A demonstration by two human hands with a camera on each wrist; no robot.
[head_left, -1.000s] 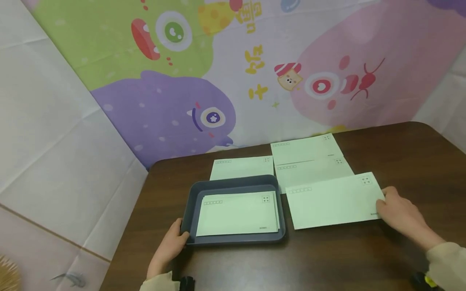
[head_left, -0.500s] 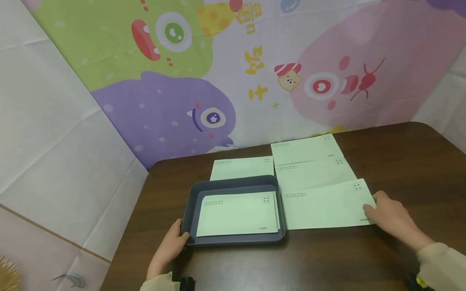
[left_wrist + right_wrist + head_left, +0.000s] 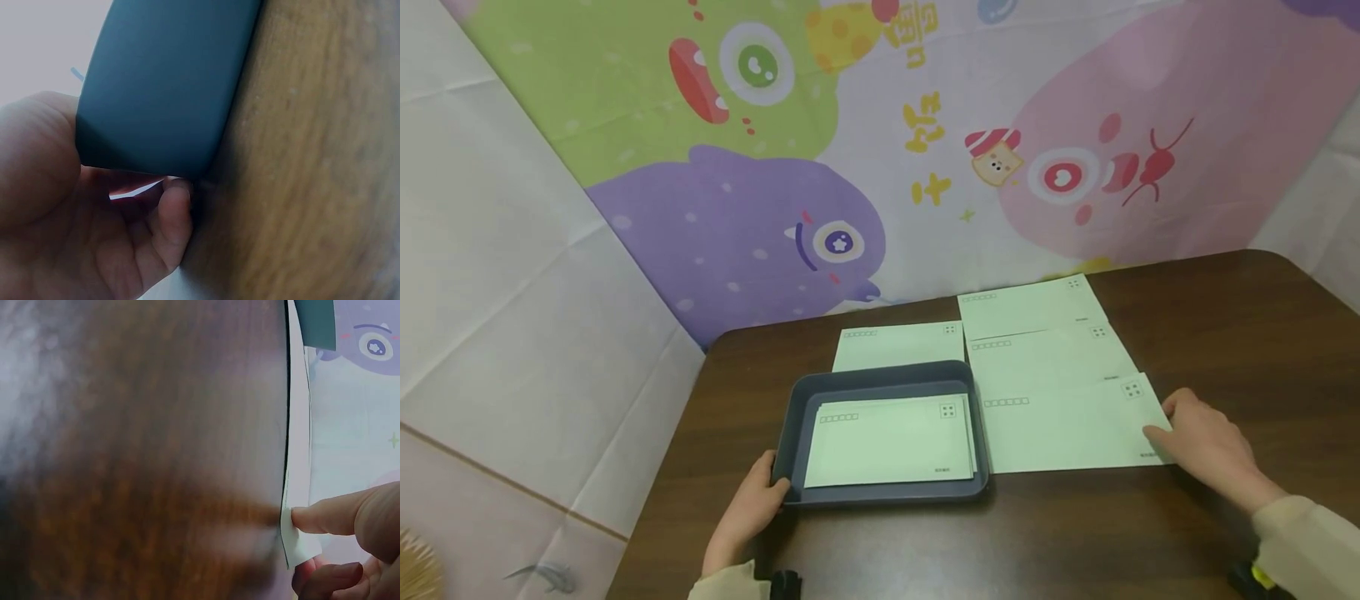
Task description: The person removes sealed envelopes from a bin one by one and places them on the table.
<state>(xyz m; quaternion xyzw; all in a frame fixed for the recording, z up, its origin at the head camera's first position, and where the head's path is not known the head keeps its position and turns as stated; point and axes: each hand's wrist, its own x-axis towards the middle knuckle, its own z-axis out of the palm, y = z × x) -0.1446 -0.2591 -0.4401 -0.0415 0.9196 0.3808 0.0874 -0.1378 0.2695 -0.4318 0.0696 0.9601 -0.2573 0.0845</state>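
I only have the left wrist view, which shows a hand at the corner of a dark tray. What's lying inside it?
Observer: A stack of pale envelopes lies in the tray, printed side up.
Operator: Is anything else being handled?
Observer: Yes, the right hand pinches the right end of a separate envelope beside the tray.
Operator: And straight beyond the tray?
Observer: In the head view, one more envelope shows past its far rim, its near part hidden.
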